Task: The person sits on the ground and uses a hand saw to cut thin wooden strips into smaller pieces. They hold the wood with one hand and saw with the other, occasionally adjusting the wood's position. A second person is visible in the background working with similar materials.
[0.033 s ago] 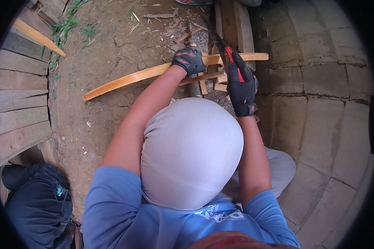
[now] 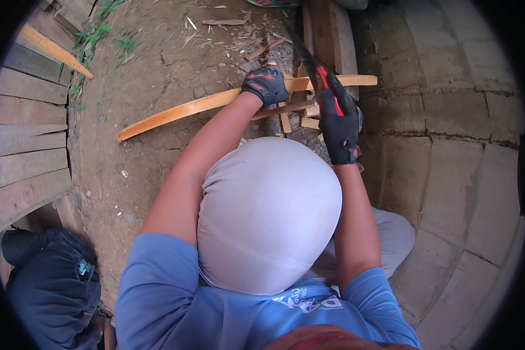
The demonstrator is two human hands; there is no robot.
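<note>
My left hand (image 2: 265,86), in a black glove with red marks, is closed over a long, pale wooden strip (image 2: 181,113) that slants up to the right. In a matching glove, my right hand (image 2: 339,131) grips the red-and-black handle of a handsaw (image 2: 302,52). The dark blade points up and away to the left, and near the handle it crosses the strip to the right of my left hand. Short wood offcuts (image 2: 310,122) and a thin brown stick (image 2: 283,109) lie beneath. My left fingertips are partly hidden.
A bent, grey-clad knee (image 2: 271,210) rises between my arms. Wooden planks (image 2: 26,125) line the left side, with another pale strip (image 2: 55,49) beside them. Dark clothing (image 2: 52,291) sits at lower left. Concrete paving (image 2: 449,175) covers the right, bare soil (image 2: 134,87) the left.
</note>
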